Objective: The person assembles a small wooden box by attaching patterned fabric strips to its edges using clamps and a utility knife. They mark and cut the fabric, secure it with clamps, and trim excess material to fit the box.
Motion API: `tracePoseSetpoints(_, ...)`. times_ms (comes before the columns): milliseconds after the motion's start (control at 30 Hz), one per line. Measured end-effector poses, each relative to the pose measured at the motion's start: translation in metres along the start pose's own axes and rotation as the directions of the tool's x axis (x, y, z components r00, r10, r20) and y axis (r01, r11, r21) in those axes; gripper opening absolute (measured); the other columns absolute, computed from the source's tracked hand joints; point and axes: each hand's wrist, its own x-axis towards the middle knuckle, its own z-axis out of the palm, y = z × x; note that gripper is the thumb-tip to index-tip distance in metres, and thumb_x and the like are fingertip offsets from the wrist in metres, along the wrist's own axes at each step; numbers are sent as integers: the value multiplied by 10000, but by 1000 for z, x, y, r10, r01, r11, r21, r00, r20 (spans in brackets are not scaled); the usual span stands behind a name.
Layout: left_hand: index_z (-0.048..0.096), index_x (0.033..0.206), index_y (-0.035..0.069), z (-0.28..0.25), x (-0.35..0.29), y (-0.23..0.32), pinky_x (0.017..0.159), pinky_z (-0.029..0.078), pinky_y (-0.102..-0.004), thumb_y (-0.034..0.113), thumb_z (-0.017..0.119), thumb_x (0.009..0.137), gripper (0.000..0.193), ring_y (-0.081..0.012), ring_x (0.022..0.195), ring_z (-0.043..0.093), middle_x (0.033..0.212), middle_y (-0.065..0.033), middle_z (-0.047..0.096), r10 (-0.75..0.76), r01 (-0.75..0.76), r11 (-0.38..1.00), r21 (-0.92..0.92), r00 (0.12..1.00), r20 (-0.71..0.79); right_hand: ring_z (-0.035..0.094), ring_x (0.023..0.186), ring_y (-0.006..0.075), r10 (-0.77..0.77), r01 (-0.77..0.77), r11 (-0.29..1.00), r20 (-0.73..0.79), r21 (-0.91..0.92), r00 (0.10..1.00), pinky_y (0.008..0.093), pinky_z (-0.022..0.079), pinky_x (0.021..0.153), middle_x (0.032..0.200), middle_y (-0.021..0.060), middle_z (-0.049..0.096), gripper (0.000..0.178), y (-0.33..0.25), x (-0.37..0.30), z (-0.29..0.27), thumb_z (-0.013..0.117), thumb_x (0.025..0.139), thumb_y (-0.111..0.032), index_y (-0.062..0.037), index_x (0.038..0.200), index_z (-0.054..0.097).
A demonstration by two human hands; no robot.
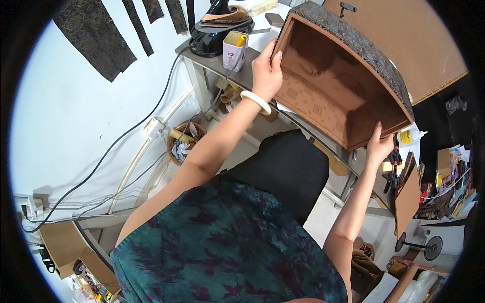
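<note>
A brown-lined box [316, 107] is held up over the worktable, tilted so that its open side faces me. Its inside carries a faint printed pattern, and dark patterned fabric covers the curved outer side. My left hand [267, 72] grips the left end, thumb on the rim, its other fingers mostly hidden behind the wall. At the lower right corner, my right hand [380, 147] pinches the box wall, with its far-side fingers out of sight. A white bangle [256, 102] circles my left wrist.
On the worktable [241, 76] stand a black and copper iron [225, 19] and a pen cup [234, 56]. A glue bottle [410, 136] lies right of the box. Below is a wastebasket [204, 133]. Dark fabric pieces [96, 38] hang on the wall; a cable [129, 129] runs down it.
</note>
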Motion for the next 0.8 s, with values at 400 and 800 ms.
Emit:
tracePoseSetpoints(400, 679, 1080, -14, -101, 7, 59, 867, 533, -277, -29, 621, 926, 165, -140, 944, 672, 1049, -112, 710, 13, 27, 979, 201, 980, -199, 737, 978, 333, 52, 22, 949, 225, -315, 973, 431, 570, 782, 1116, 267, 713, 508, -105, -53, -9, 691, 963, -286, 56, 1324, 589)
tracePoseSetpoints(800, 563, 1302, -13, -106, 50, -77, 817, 564, -407, 318, 889, 696, 763, -357, 895, 727, 985, -198, 732, -303, 219, 845, 489, 948, 99, 724, 821, 391, -351, 371, 923, 609, 100, 711, 472, 584, 697, 841, 200, 729, 460, -307, -25, 207, 611, 959, -472, -43, 1120, 650)
